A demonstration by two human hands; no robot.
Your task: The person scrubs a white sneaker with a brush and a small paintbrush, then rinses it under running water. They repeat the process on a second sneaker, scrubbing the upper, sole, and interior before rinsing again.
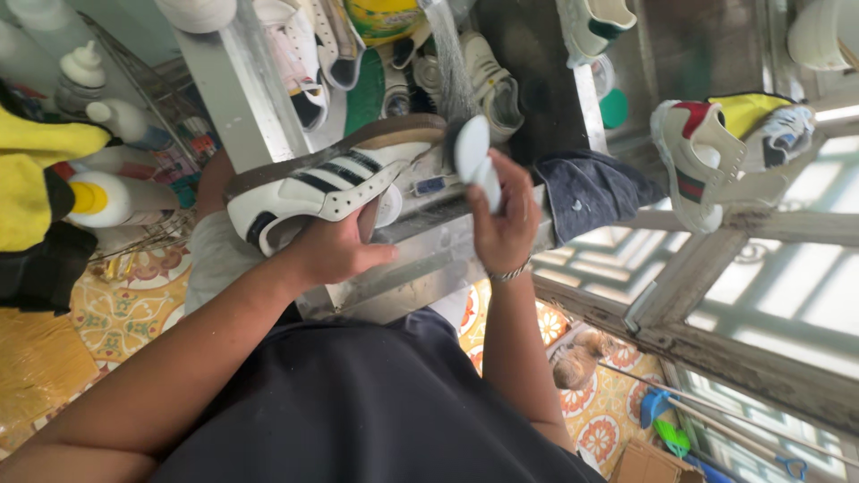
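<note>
Metal sink bench (420, 268) runs across the middle, several more shoes piled in its basin (501, 89) under a stream of water (452, 63). White sneaker (331, 183) with dark stripes and a brown sole is held out over the sink edge, sole turned up and away, toe end toward the water. Left hand (335, 246) grips it from below at the opening, fingers tucked into the shoe, thumb (376, 255) out along the bench side; closed firm on the sneaker. Right hand (506, 219) is wrapped tight around the white handle of a scrub brush (472, 156), fingers curled shut, dark bristles set against the toe end of the sneaker; metal bracelet (510, 273) on that wrist. Dark cloth (591, 188) drapes over the bench edge just beside the right hand. White sneaker with red and green stripes (702, 161) sits on the window ledge, well apart. Yellow cloth (40, 170) and white squeeze bottles (116, 197) are on a wire rack beside the left arm. Floor (116, 313) is patterned orange tile; window frame (716, 313) is weathered wood.
</note>
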